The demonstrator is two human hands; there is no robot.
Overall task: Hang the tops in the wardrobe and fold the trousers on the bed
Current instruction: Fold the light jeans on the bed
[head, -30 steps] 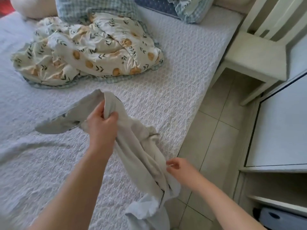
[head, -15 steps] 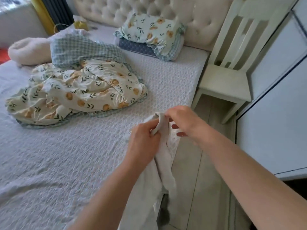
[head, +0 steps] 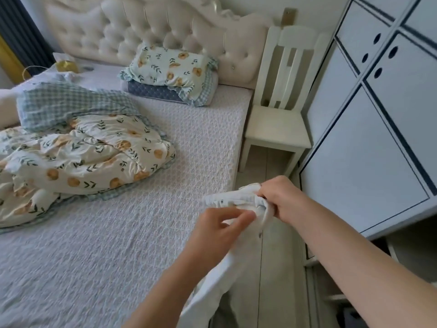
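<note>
The white trousers (head: 236, 197) have been lifted up off the bed (head: 142, 245), and the top band has been found. It is gripped by the right hand (head: 281, 197) and pinched by the left hand (head: 220, 227), just past the bed's edge, legs hanging down. They can likely be laid flat now for folding. Bare bed is left beside the hands; the crumpled quilt (head: 82, 157) lies further off. The chair (head: 276, 129) and wardrobe (head: 366, 150) stand close.

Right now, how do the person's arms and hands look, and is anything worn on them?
Both arms are bare: no sleeve shows on the left arm or the right arm. The left hand and the right hand wear no gloves; no watch, bracelet or ring is visible.
</note>
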